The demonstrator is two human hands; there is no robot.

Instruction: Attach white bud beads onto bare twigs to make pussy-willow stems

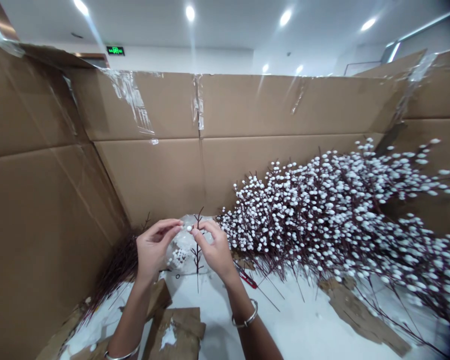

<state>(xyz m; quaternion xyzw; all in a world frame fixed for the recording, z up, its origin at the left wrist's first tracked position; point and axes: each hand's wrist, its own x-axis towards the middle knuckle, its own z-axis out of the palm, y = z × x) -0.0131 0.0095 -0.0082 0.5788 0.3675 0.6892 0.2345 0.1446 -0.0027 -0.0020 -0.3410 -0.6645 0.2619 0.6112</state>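
My right hand (215,249) grips a thin dark twig (197,257) that stands upright between my hands, its short side branches bare. My left hand (154,245) pinches a small white bead (188,228) at its fingertips, right against a branch tip of the twig. Just behind my hands lies a clear plastic bag (180,250) holding several white beads. Both wrists wear silver bangles.
A big heap of dark twigs covered in white beads (333,215) fills the right side. A bundle of bare twigs (114,272) lies at the left. Tall cardboard walls (153,170) enclose the white table (303,325). Cardboard scraps (360,312) and a red tool (245,277) lie on it.
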